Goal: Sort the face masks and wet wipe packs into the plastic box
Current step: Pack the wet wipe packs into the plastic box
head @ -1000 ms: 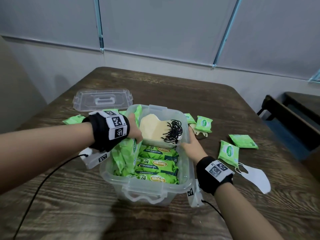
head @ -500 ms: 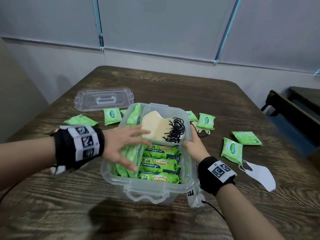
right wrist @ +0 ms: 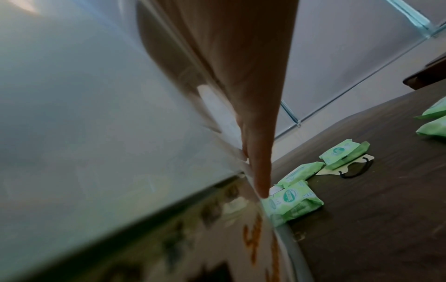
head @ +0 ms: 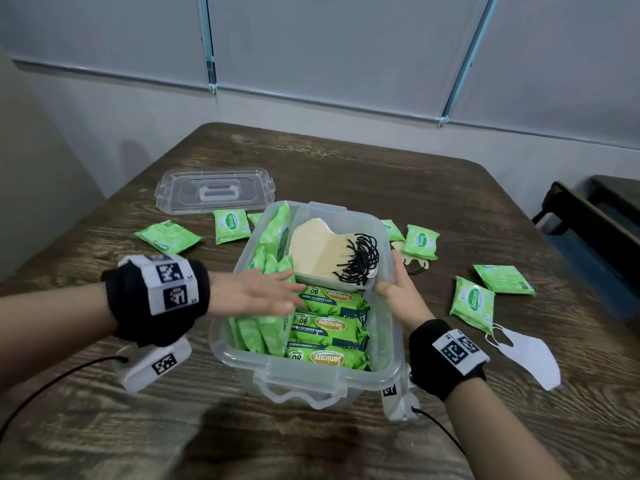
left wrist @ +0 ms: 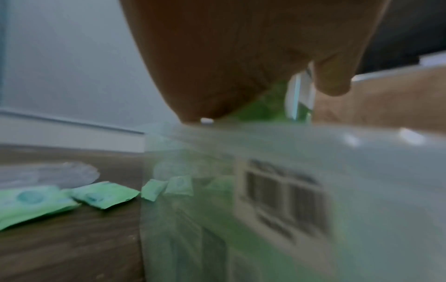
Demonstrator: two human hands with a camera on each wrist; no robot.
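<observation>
Plastic box (head: 308, 379) is steadied by right hand (head: 398, 292), fingers straight against its right wall. Left hand (head: 263, 292) is laid flat, released, on upright wet wipe packs (head: 263, 327) inside, likely to seat them. Beige face masks (head: 322, 251) sit in far inner tray; more packs (head: 472, 303) lie on counter (head: 346, 168) right of box

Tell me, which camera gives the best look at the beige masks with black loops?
The head view: the beige masks lie unobstructed at the far end of the plastic box. The left wrist view shows only blurred box wall; the right wrist view shows box wall too, no stack.
</observation>
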